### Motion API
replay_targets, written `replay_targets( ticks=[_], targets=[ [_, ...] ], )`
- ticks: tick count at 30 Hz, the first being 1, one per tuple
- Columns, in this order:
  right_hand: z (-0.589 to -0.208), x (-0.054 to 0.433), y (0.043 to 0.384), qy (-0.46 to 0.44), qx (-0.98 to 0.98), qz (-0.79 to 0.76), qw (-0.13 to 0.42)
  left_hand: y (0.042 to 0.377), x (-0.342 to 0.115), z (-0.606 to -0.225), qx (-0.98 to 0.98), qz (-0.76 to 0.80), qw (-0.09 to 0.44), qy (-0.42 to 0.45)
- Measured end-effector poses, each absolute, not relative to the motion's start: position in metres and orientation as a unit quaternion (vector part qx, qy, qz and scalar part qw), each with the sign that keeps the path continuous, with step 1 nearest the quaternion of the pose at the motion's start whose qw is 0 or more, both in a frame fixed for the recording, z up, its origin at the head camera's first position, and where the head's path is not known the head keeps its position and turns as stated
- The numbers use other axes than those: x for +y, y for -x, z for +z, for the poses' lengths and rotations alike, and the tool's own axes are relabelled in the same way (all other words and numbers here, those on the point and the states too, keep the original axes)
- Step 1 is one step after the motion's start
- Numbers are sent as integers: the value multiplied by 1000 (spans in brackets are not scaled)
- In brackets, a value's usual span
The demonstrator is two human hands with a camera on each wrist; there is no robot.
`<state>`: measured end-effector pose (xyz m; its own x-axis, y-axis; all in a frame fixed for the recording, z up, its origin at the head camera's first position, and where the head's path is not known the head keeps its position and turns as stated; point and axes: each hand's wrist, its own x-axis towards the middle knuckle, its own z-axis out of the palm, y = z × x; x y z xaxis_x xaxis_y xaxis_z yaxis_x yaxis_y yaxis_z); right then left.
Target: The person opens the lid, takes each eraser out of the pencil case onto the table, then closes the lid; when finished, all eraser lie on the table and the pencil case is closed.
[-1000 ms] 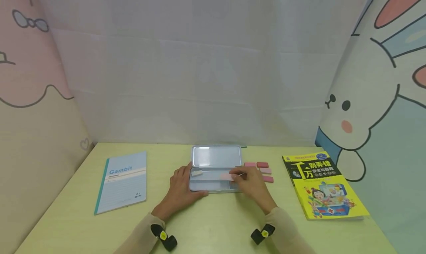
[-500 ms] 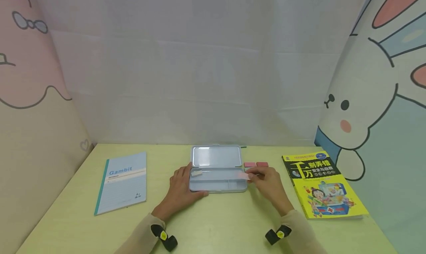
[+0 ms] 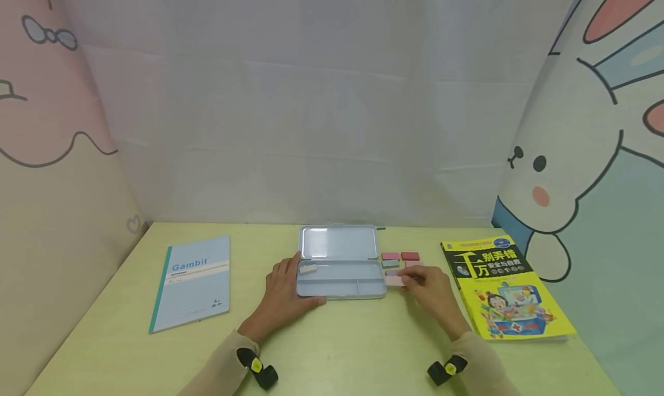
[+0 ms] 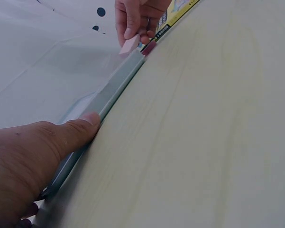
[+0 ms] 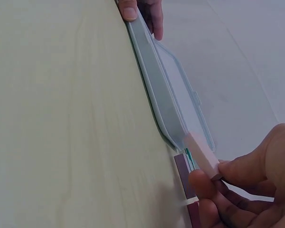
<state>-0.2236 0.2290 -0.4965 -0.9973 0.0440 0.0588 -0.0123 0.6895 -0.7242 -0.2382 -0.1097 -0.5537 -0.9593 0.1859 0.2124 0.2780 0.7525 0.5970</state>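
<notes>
An open light-blue pencil case (image 3: 332, 290) lies with its lid (image 3: 338, 242) folded back. My left hand (image 3: 282, 292) holds its left end, thumb along the front wall and fingers round the side and back. A small white block, like an eraser (image 3: 308, 269), lies in the back left compartment. Just beyond the right end, my right hand (image 3: 433, 295) pinches a pale pink eraser (image 5: 203, 156) between thumb and fingers. It is raised over the row of erasers; a purple eraser (image 5: 184, 175) shows below it in the right wrist view.
Right of the case, a pink eraser (image 3: 391, 256), a red eraser (image 3: 410, 256) and a green eraser (image 3: 391, 264) lie in rows, others partly hidden by the hand. A blue notebook (image 3: 192, 283) is at the left, a yellow book (image 3: 510, 292) at the right. A pale curtain (image 3: 321, 108) hangs behind.
My right hand has moved right with the pale pink eraser, from over the case to over the erasers beside it. My left hand has stayed on the case.
</notes>
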Motion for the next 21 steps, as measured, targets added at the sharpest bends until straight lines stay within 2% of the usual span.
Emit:
replay_targets(
  ticks=[11,16,21],
  targets=[
    [-501,237,227,11,-927,374,-17,237,-110,-551,-933,-332,68,124],
    [-503,238,228,-5,-938,346,-7,237,-110,-550,-931,-336,67,126],
    [-505,238,228,-21,-949,315,30,238,-110,-552,-933,-330,68,127]
  ],
)
